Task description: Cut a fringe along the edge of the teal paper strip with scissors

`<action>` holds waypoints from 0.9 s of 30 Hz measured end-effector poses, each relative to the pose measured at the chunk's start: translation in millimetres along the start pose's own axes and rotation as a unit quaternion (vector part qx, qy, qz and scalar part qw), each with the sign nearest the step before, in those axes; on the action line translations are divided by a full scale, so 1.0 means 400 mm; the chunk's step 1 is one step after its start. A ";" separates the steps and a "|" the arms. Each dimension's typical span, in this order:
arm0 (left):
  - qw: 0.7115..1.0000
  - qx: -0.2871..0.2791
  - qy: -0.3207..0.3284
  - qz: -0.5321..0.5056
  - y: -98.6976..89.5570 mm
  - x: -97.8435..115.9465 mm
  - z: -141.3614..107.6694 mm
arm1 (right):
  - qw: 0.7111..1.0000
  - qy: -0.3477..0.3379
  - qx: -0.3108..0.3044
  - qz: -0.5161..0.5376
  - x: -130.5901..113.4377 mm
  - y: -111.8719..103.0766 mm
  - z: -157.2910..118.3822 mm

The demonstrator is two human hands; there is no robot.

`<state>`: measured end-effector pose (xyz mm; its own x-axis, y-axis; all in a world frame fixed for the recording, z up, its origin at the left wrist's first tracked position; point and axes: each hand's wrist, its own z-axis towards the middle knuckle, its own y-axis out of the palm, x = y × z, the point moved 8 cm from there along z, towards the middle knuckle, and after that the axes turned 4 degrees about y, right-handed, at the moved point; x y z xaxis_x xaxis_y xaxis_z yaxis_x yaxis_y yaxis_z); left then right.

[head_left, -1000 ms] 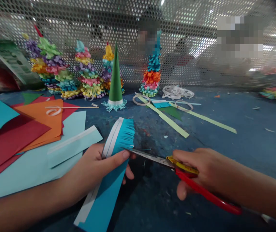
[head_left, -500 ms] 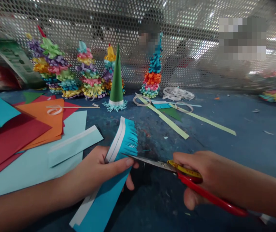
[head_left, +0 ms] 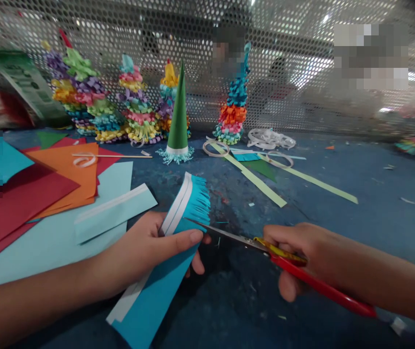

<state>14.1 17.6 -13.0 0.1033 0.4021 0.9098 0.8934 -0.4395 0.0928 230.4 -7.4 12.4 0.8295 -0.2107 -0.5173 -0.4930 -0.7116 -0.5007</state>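
Pinching a fringed blue strip [head_left: 149, 303] between thumb and fingers, the left hand [head_left: 144, 249] meets scissors [head_left: 229, 235] clasped firmly in the right hand [head_left: 307, 254], blade tips at the strip's edge.

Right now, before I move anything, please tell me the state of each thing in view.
left hand, gripping the strip
blue paper strip, one end cut into fringe
right hand, holding the scissors
scissors, blades pointing at the strip
green paper cone, upright, fringed base
light green paper strips, lying flat
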 end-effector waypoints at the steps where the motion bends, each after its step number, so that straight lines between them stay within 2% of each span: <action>1: 1.000 0.001 0.002 0.001 -0.001 0.001 -0.001 | 1.000 0.004 -0.008 0.000 0.000 0.002 -0.006; 6: 1.000 0.016 0.011 0.008 -0.015 0.003 0.004 | 0.999 -0.004 -0.006 -0.044 0.012 0.003 -0.018; 12: 1.000 0.011 0.005 -0.003 -0.017 0.002 0.010 | 0.999 -0.028 0.005 -0.040 0.006 -0.001 -0.028; 15: 0.999 0.028 0.020 -0.014 -0.025 0.007 0.009 | 0.999 -0.013 0.005 -0.035 0.009 0.002 -0.029; 21: 0.999 0.018 0.037 0.023 -0.034 0.002 0.016 | 0.997 0.031 0.026 -0.060 0.026 0.003 -0.013; 27: 0.999 0.020 0.030 0.040 -0.036 -0.010 0.022 | 0.999 0.000 -0.002 -0.039 0.032 0.018 -0.011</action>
<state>4.7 29.6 -21.4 0.1495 0.3180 0.9362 0.9007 -0.4344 0.0037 238.8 -18.1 5.2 0.8653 -0.1554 -0.4766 -0.4263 -0.7285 -0.5363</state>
